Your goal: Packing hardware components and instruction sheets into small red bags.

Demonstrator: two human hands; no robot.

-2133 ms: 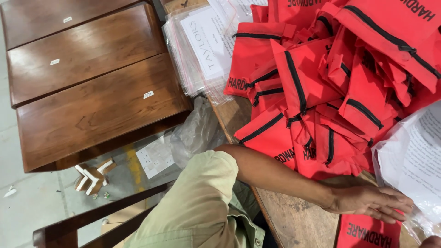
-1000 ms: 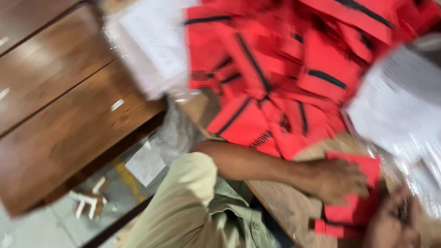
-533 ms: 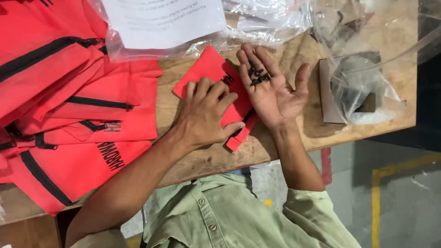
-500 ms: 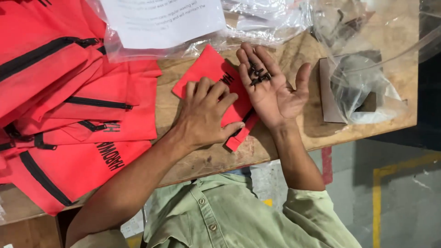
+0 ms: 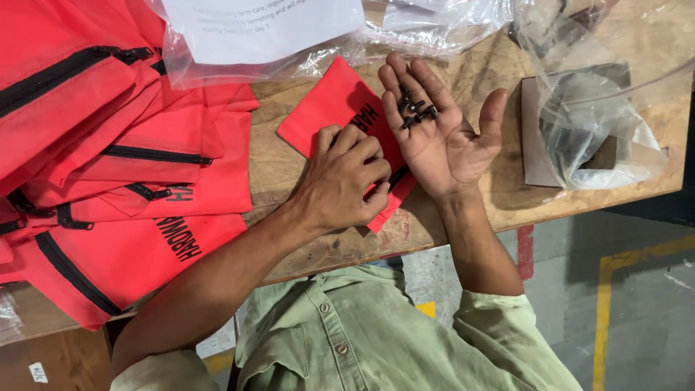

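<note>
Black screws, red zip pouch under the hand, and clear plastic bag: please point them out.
black screws (image 5: 416, 112), head view, on the cluster in the open palm.
red zip pouch (image 5: 337, 105), head view, bare upper fabric.
clear plastic bag (image 5: 586, 137), head view, crumpled middle.

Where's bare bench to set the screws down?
Bare wood lies between the red pouch and the cardboard piece, under the right hand, and along the near table edge. A smaller strip sits left of the left hand, beside the pouch pile. The far side is crowded with plastic bags.

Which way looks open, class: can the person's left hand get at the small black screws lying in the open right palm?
Probably yes: the left hand rests on the red pouch right beside the right hand, with nothing between it and the screws.
</note>
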